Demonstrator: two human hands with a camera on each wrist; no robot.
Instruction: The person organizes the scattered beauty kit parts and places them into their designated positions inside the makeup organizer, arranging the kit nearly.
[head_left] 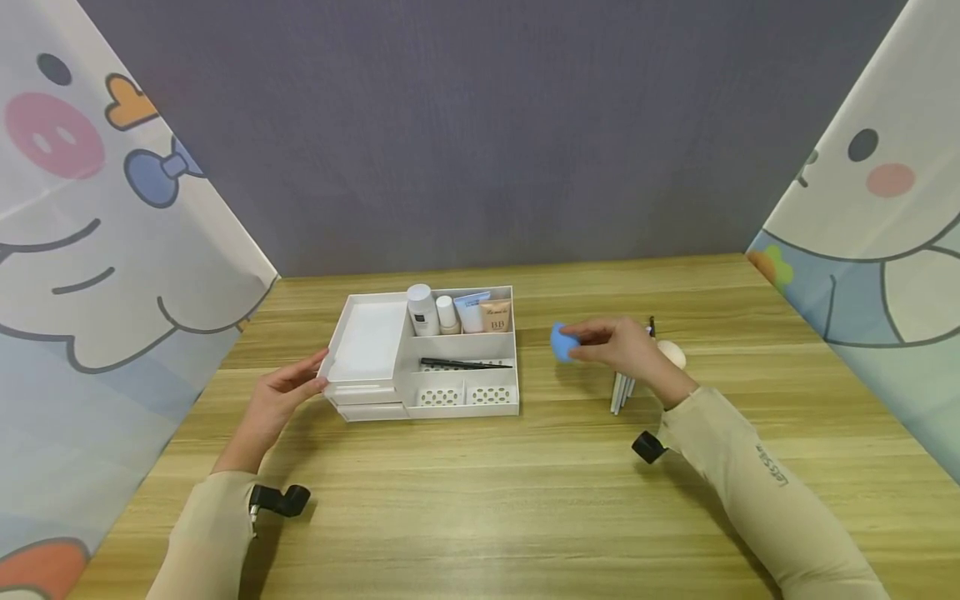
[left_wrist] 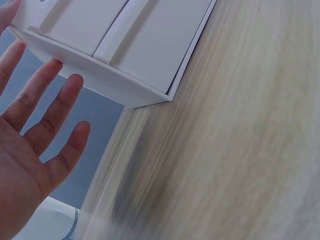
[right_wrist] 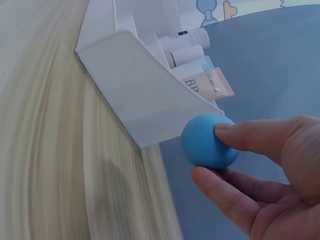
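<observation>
My right hand [head_left: 618, 343] pinches a rounded blue makeup sponge [head_left: 562, 342] between thumb and fingers, held right of a white desktop organizer [head_left: 463, 411]. In the right wrist view the thumb presses on top of the sponge [right_wrist: 207, 141], and the fingers support it from below. My left hand [head_left: 281, 400] touches the organizer's front left corner, its fingers extended along the side wall in the left wrist view. Inside the organizer, a white-capped bottle [head_left: 422, 312], a smaller bottle [head_left: 447, 317], a blue-white tube [head_left: 471, 311] and a beige BB tube [head_left: 495, 317] stand at the back.
A black pencil-like stick [head_left: 461, 364] lies in the organizer's middle compartment. Two drawers [head_left: 367, 400] sit at its left front. Beyond my right hand are a cream rounded object [head_left: 672, 353] and a white slatted item [head_left: 621, 393], partly hidden by the wrist. A grey panel [head_left: 480, 142] rises behind the table.
</observation>
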